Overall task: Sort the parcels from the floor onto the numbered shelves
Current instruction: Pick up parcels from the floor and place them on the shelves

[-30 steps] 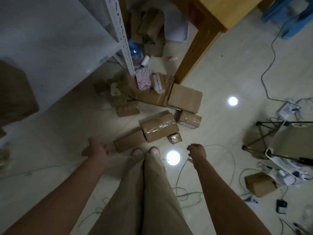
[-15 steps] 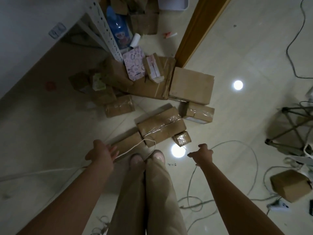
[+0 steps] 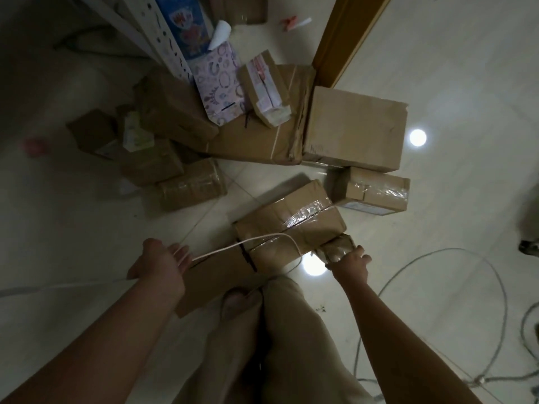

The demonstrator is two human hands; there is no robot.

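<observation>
Head view, a parcel-strewn floor beside a shelving upright:

— Which hand is on the job?

— Right hand [image 3: 350,265], plainly the nearer. It is down at the small taped parcel [image 3: 338,248], fingers curled around its near end; the parcel sits on the floor [image 3: 437,228] just past the person's feet, touching the corner of the long taped box [image 3: 288,221]. Whether it is firmly gripped or only cupped cannot be told from this angle.

— And the left?

— Left hand [image 3: 159,265] hangs loosely half-open over the flat cardboard box [image 3: 213,277], a thin white cord [image 3: 248,243] running across its fingers (it looks draped, not pinched).

— Which way does the small parcel lie?

— Straight ahead of the right hand's knuckles, its long axis pointing away and slightly left, toward the long box. A lift straight up and back should, I judge, clear that neighbour.

— How does it look?

— Brown card, glossy with clear tape, small enough for one hand, dimly lit. The rest of the pile, including a patterned pink packet [image 3: 218,83] against the shelf post [image 3: 163,36], lies well apart from both hands.
</observation>
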